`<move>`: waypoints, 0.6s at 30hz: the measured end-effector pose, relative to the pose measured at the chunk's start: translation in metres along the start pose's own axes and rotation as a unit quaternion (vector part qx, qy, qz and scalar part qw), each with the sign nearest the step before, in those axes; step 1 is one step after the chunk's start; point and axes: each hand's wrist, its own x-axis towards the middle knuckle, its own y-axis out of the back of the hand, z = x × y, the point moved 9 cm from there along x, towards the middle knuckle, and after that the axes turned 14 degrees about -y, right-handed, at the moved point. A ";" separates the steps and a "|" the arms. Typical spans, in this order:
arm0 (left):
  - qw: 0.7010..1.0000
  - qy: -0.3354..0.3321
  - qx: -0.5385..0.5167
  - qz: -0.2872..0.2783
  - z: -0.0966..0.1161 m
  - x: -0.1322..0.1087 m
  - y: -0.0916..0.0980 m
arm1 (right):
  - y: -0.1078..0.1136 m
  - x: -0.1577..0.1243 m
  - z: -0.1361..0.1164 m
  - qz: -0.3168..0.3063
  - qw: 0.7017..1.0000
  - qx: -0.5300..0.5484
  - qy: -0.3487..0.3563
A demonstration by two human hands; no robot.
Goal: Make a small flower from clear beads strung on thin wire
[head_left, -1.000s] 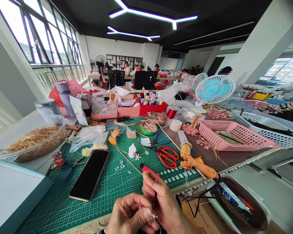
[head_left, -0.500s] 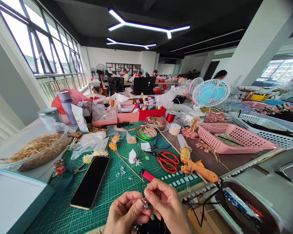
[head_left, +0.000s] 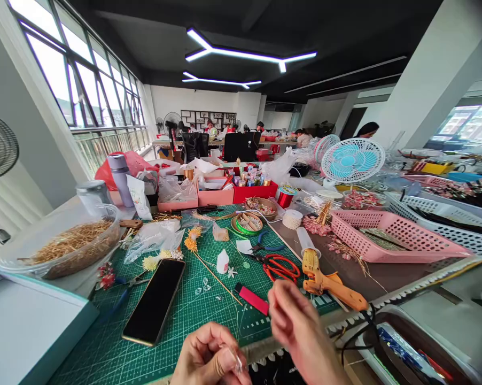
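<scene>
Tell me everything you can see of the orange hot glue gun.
The hot glue gun lies on its side on the dark work surface, near the table's front edge and just right of the green cutting mat. Its body looks like yellow-orange plastic, with a long part running down to the right. A black cord leaves that end, and a translucent glue stick juts from the rear toward the upper left. Only the surface under it seems to touch it.

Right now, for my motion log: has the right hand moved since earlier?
Yes: the right hand has moved rightward, away from the left hand, nearer the orange hot glue gun.
</scene>
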 end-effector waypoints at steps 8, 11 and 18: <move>0.998 -0.010 0.054 -0.034 0.005 0.003 0.000 | -0.046 -0.009 0.058 -0.195 0.969 -0.088 -0.122; 0.993 0.021 0.110 -0.034 0.011 0.002 0.008 | -0.033 0.004 0.032 -0.088 0.977 -0.190 -0.045; 0.907 0.013 0.418 0.047 0.044 0.016 0.052 | 0.006 0.022 -0.017 0.111 0.901 -0.368 0.202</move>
